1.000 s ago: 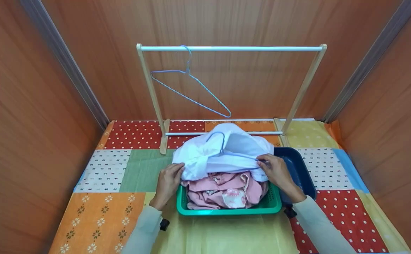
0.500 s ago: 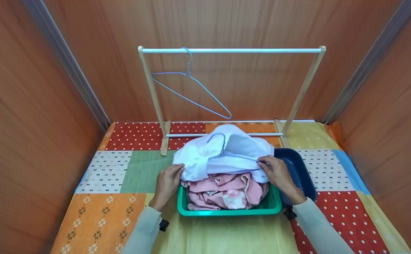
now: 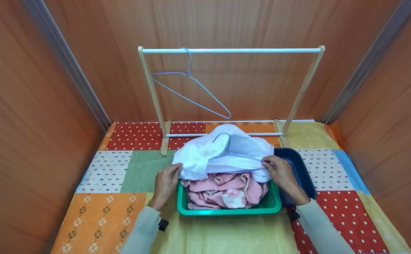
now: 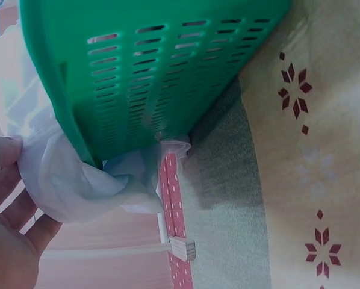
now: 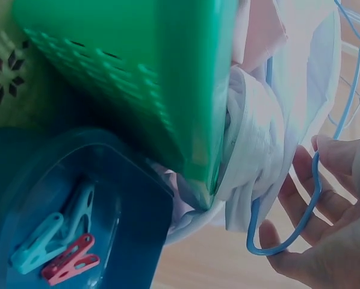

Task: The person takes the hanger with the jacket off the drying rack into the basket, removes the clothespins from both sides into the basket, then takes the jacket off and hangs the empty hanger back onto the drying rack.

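A white garment lies bunched over the back of a green basket, above pink clothing. A blue wire hanger is partly inside the white garment, its hook standing up in the head view. My right hand grips the hanger's right end, which sticks out past the fabric in the right wrist view. With thumb and fingers, my left hand pinches the left side of the white garment. The hanger's left end is hidden by fabric.
Behind the basket stands a rack with a white top bar, and a second blue hanger hangs at its left. A dark blue tub holding clothespins sits right of the basket. Wooden panels enclose the patchwork-covered surface.
My right hand has shifted slightly right with the hanger, and the hook has moved right and tilted. My left hand has moved a little left. The basket and rack stay put.
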Tool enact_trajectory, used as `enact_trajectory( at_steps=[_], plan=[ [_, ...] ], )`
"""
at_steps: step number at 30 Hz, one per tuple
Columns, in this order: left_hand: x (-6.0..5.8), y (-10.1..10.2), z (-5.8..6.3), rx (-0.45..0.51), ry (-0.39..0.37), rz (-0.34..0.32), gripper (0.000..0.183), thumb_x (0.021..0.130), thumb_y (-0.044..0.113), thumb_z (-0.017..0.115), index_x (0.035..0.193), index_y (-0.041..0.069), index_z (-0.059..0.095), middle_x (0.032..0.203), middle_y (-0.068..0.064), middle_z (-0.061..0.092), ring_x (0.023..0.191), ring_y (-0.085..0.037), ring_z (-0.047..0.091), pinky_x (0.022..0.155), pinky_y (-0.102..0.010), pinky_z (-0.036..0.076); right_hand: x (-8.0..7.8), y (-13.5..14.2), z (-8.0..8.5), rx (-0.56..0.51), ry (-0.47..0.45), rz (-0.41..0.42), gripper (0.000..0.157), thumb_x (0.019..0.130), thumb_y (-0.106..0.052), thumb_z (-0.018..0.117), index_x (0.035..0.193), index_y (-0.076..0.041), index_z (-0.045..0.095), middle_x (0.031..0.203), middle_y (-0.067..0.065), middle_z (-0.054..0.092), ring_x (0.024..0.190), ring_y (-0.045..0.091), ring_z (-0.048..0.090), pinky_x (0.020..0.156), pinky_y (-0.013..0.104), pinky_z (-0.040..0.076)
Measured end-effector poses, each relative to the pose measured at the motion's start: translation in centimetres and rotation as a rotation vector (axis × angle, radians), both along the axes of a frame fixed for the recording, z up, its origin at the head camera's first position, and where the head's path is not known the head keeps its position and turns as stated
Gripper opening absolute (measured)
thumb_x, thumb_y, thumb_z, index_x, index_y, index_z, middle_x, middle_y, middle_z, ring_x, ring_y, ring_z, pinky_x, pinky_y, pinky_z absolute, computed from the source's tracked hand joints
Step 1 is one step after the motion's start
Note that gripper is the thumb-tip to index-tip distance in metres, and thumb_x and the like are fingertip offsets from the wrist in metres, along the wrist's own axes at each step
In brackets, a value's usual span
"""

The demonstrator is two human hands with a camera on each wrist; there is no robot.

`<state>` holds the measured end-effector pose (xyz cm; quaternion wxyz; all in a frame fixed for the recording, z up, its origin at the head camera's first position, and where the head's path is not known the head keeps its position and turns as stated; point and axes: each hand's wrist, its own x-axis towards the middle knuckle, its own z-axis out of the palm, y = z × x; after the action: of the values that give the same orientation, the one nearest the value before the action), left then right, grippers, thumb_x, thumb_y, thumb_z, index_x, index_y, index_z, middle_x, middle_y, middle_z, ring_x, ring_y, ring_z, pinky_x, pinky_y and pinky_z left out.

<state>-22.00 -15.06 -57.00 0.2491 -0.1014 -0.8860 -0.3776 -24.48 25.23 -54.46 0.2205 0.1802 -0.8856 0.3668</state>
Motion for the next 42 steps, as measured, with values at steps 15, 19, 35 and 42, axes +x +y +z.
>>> enact_trajectory(
  at_steps=[15,19,35,42],
  plan=[
    [0.4,-0.6,-0.9,0.016,-0.070,0.049,0.017,0.089,0.014,0.061,0.102,0.009,0.071,0.098,-0.008,0.073,0.085,-0.021,0.069,0.072,-0.037,0.056,0.5,2.6,0.9,0.026,-0.123,-0.088,0.013,0.085,-0.009,0.066,0.097,-0.010,0.071,0.097,0.006,0.070,0.092,0.019,0.064,0.077,0.031,0.049],
    [0.4,-0.7,-1.2,0.022,-0.080,0.050,0.016,0.089,0.013,0.061,0.101,0.008,0.071,0.097,-0.008,0.073,0.084,-0.021,0.069,0.072,-0.038,0.056,0.7,3.0,1.1,0.028,-0.120,-0.093,0.013,0.085,-0.008,0.066,0.097,-0.008,0.071,0.096,0.006,0.070,0.095,0.023,0.064,0.080,0.035,0.047],
    [0.7,-0.8,-1.3,0.007,-0.120,0.014,0.018,0.089,0.011,0.062,0.104,0.010,0.071,0.101,-0.008,0.072,0.090,-0.021,0.069,0.077,-0.038,0.056,1.5,5.4,2.4,0.056,-0.231,-0.157,0.018,0.091,-0.017,0.060,0.105,-0.008,0.067,0.109,0.013,0.067,0.106,0.031,0.060,0.092,0.050,0.045],
    [1.1,-0.8,-0.9,0.017,-0.189,-0.048,0.024,0.091,0.016,0.058,0.111,0.011,0.069,0.107,-0.008,0.071,0.092,-0.019,0.066,0.080,-0.038,0.055,1.9,6.3,3.3,0.068,-0.257,-0.191,0.020,0.092,-0.020,0.058,0.106,-0.008,0.066,0.112,0.014,0.066,0.111,0.034,0.058,0.096,0.055,0.042]
  ],
)
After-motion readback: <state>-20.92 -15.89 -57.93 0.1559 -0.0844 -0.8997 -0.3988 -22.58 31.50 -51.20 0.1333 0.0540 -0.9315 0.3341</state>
